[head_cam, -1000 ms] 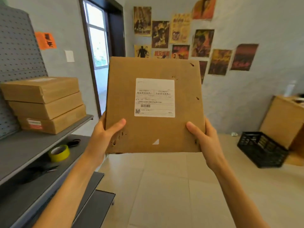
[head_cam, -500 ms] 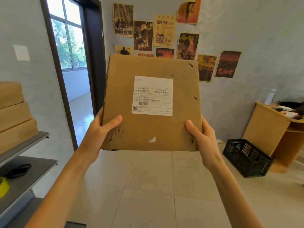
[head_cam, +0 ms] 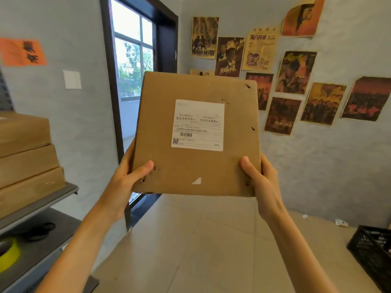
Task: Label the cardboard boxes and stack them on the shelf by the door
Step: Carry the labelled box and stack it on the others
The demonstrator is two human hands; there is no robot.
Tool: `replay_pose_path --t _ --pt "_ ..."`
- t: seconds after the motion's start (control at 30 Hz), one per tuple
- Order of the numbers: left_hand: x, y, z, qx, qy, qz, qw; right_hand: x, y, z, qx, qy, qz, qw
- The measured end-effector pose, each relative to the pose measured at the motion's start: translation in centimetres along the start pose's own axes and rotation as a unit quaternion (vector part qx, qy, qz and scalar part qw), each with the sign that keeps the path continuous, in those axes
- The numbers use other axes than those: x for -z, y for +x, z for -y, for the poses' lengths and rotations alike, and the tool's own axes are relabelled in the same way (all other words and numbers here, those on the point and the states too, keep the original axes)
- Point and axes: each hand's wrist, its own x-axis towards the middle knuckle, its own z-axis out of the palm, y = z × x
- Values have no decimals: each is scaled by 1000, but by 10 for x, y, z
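Note:
I hold a flat cardboard box (head_cam: 196,166) up in front of me, its broad face tilted toward me. A white shipping label (head_cam: 197,124) is stuck on that face. My left hand (head_cam: 124,182) grips the box's lower left corner, thumb on the front. My right hand (head_cam: 261,182) grips the lower right corner the same way. At the left, three flat cardboard boxes (head_cam: 27,163) lie stacked on the grey shelf (head_cam: 42,201) beside the doorway (head_cam: 135,81).
A lower shelf level carries a yellow tape roll (head_cam: 8,253) and a dark object (head_cam: 40,230). A black plastic crate (head_cam: 372,248) stands on the tiled floor at the right. Posters cover the far wall.
The view has swung back to the left, so the shelf and its stacked boxes fill more of the left side. The box stays held in both hands in front of me.

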Motion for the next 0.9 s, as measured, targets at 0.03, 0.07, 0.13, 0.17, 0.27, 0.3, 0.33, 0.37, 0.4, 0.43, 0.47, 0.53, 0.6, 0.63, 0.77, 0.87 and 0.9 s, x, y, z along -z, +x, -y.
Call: replay_pose_path --t 0.03,0.07,0.13,0.17,0.27,0.3,0.33,0.37,0.4,0.43,0.47,0.53,0.6,0.63,0.77,0.87,0.9 --pt "3 3 3 -1 6 -15 1000 -5 15 -6 2 8 18 1000" --pt "5 6 5 -4 15 -35 999 -11 31 -13 4 16 37 999" --pt "10 12 8 -13 24 -89 996 -26 60 -23 7 34 82 996" --pt "13 14 9 -20 22 -119 992 -34 73 -28 6 41 106 994" --pt "20 16 7 -40 25 -182 982 -62 109 -40 4 65 162 985" --pt "22 14 4 -44 32 -200 978 -72 120 -44 4 73 180 981" --pt "23 11 2 -47 43 -220 973 -82 129 -47 2 79 199 977" --pt "24 7 0 -50 56 -242 967 -93 136 -49 -1 85 222 971" --pt "27 3 -2 -51 68 -265 961 -105 143 -52 -6 94 246 965" --pt "32 -2 -4 -50 76 -286 954 -118 148 -53 -10 107 272 956" --pt "37 -6 -7 -50 83 -306 947 -130 151 -55 -13 118 295 948" --pt "47 -15 -13 -46 100 -342 933 -156 153 -57 -21 135 332 933" --pt "59 -21 -21 -44 125 -373 918 -183 152 -57 -29 156 362 919" --pt "66 -23 -24 -46 135 -386 911 -196 151 -56 -32 173 374 911" --pt "102 -23 -34 -65 154 -430 887 -247 148 -55 -42 220 406 886" --pt "136 -15 -36 -79 157 -451 875 -288 150 -58 -35 232 426 874" --pt "149 -11 -37 -85 156 -455 873 -302 152 -58 -27 233 433 870"
